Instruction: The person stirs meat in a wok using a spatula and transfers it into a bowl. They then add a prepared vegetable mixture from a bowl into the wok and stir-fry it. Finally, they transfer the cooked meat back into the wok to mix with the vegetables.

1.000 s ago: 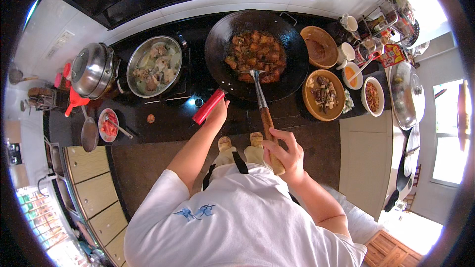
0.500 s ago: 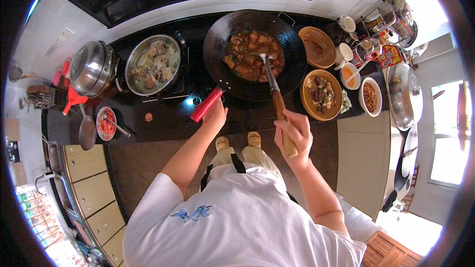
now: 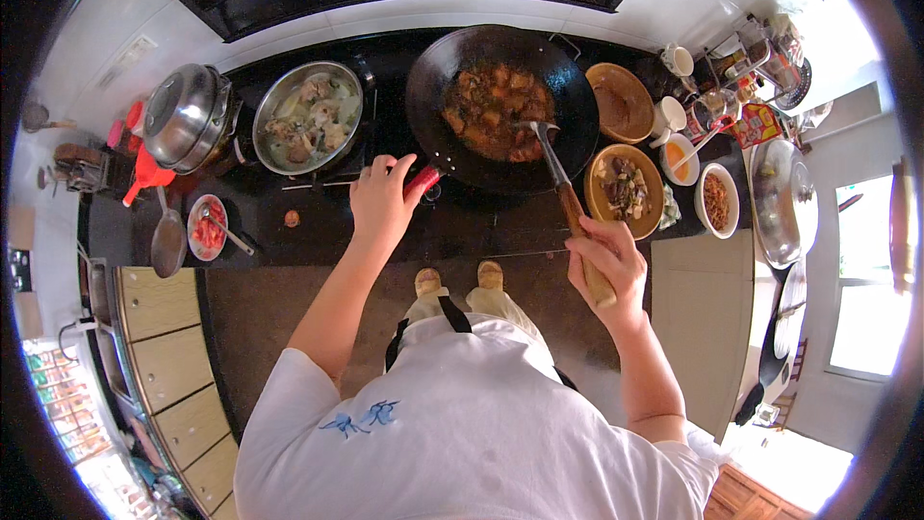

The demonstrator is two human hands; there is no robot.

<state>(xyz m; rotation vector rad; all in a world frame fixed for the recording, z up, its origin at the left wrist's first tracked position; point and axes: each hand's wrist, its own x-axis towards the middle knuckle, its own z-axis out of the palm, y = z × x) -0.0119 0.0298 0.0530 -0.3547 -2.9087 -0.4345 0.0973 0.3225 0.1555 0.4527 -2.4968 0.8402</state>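
Note:
A big black wok (image 3: pixel 577 116) full of brown chunks in sauce sits on the dark stove. My left hand (image 3: pixel 383 197) is wrapped around the wok's red handle (image 3: pixel 423 179). A metal spatula (image 3: pixel 534 132) with a long wooden handle rests its blade in the food at the wok's right side. My right hand (image 3: pixel 606 265) grips the end of that wooden handle, near the counter's front edge.
Left of the wok stands a steel pan (image 3: pixel 306 117) of pale stew and a lidded steel pot (image 3: pixel 185 116). A small dish of red pieces (image 3: pixel 206 227) and a ladle (image 3: pixel 167 243) lie at the left. Bowls of food (image 3: pixel 624 191) and cups crowd the right counter.
The spatula has swung from the wok's middle to its right side, and my right hand moved right with it. My left hand stays on the red handle.

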